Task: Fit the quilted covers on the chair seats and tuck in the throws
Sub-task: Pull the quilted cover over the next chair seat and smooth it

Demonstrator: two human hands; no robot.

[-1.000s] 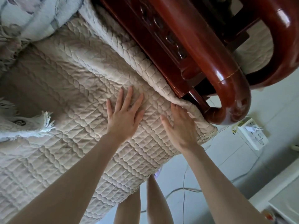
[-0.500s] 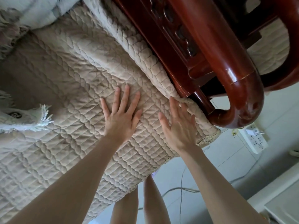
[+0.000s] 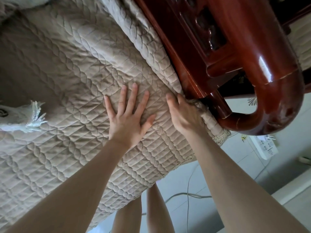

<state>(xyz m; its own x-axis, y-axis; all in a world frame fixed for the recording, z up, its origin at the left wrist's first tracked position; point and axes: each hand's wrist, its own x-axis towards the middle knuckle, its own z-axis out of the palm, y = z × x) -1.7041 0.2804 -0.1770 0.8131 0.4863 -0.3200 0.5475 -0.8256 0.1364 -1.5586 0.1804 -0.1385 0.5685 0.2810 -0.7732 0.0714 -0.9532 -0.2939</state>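
Covering the seat, the quilted cover (image 3: 75,81) lies flat across most of the view. Its rolled side edge (image 3: 151,52) runs on a long axis from 11 o'clock to 5 o'clock, tight against the red wooden chair arm (image 3: 262,68).

The coming move turns on this seam. The loose part of the edge lies at 1 o'clock from the right hand (image 3: 183,115), touching it, where the cover meets the lower rail of the arm.

The right hand is the nearer hand. Its fingers (image 3: 179,100) lie close together and reach straight into the seam, pressing the edge down. The tips are blurred and partly hidden in the fold.

The left hand (image 3: 127,118) rests at 9 o'clock from the right hand, just beside it. Its fingers (image 3: 134,95) are spread wide and flat on the cover, pointing to 12 o'clock.

Judgement: the left hand anchors the cover, and the tuck should proceed along the seam axis.

A fringed throw (image 3: 20,121) lies on the cover at 9 o'clock, well apart from both hands and not yet tucked in.

At 4 o'clock, a power strip (image 3: 264,147) and a cable (image 3: 188,195) lie on the floor (image 3: 218,174).
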